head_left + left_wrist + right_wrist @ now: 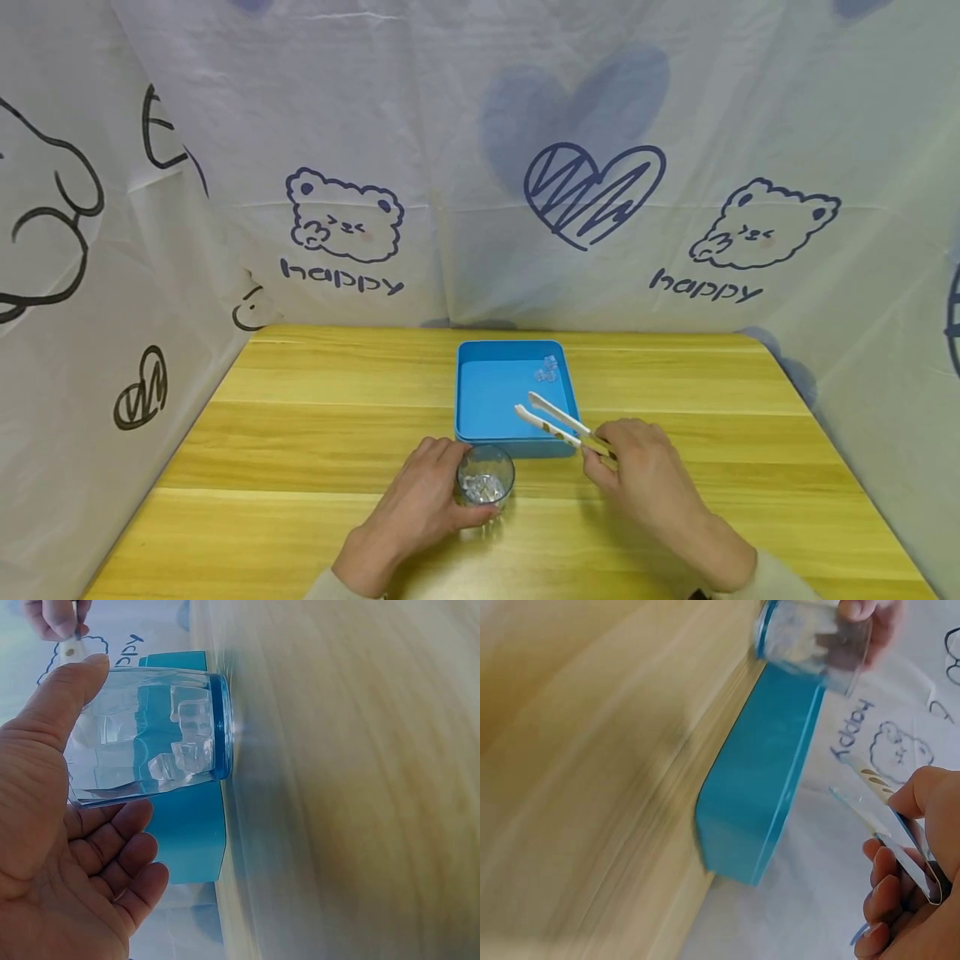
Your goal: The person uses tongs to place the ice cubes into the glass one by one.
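A clear glass (487, 479) stands upright on the table, with several clear ice-like cubes (184, 754) at its bottom. My left hand (422, 498) holds the glass near its rim, thumb on the near side and fingers around the far side. Beyond the glass sits a blue square tray (491, 400), with a few clear cubes (547, 371) in its far right corner. My right hand (645, 471) grips a pair of tongs (558, 423) with white tips and metal arms. The tongs' tips are apart over the tray's front right part, and nothing shows between them.
The yellow wood-grain table (315, 400) extends to both sides of the tray. A white cloth (465, 167) printed with bears, hearts and lettering hangs behind the table and along its sides.
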`<state>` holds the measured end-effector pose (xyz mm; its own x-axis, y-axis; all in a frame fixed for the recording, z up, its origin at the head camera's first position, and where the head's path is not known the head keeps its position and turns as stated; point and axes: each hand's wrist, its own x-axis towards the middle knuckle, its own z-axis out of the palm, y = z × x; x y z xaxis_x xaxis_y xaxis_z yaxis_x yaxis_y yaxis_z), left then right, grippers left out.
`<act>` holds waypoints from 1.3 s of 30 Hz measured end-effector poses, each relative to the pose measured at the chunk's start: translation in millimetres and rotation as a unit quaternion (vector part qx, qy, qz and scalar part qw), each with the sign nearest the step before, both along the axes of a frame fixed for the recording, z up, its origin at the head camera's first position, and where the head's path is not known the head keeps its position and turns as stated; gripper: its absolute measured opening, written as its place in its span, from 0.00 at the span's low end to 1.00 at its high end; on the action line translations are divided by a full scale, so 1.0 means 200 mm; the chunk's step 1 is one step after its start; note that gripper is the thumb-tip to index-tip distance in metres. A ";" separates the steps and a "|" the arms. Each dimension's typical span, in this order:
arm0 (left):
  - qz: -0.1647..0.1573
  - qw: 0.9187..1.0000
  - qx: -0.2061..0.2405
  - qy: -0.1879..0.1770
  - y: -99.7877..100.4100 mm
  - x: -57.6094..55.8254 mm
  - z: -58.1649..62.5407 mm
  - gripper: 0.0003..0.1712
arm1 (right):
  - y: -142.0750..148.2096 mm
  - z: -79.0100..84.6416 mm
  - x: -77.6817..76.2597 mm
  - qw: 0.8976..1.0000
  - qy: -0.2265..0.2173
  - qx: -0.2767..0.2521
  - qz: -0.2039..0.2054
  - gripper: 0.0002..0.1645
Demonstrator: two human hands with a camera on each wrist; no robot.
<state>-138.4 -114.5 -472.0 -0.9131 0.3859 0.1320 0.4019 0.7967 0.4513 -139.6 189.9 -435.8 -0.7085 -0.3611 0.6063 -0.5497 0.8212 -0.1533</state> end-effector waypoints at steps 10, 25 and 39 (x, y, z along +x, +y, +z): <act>-0.003 1.000 -0.001 0.009 0.00 -0.01 0.00 0.48 | 0.04 0.01 -0.13 0.992 -0.078 0.030 -0.092 0.12; -0.004 1.000 -0.001 0.003 0.00 0.00 -0.01 0.49 | -0.03 0.01 -0.28 0.988 -0.075 0.092 -0.098 0.23; -0.002 1.000 0.000 0.005 0.00 0.00 -0.01 0.48 | -0.10 0.00 -0.37 0.981 -0.086 0.129 -0.119 0.24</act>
<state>-138.9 -115.4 -473.6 -0.9104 0.3890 0.1408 0.4090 0.7949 0.4481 -213.5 170.4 -435.8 -0.8751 -0.2996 0.3801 -0.3227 0.9465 0.0031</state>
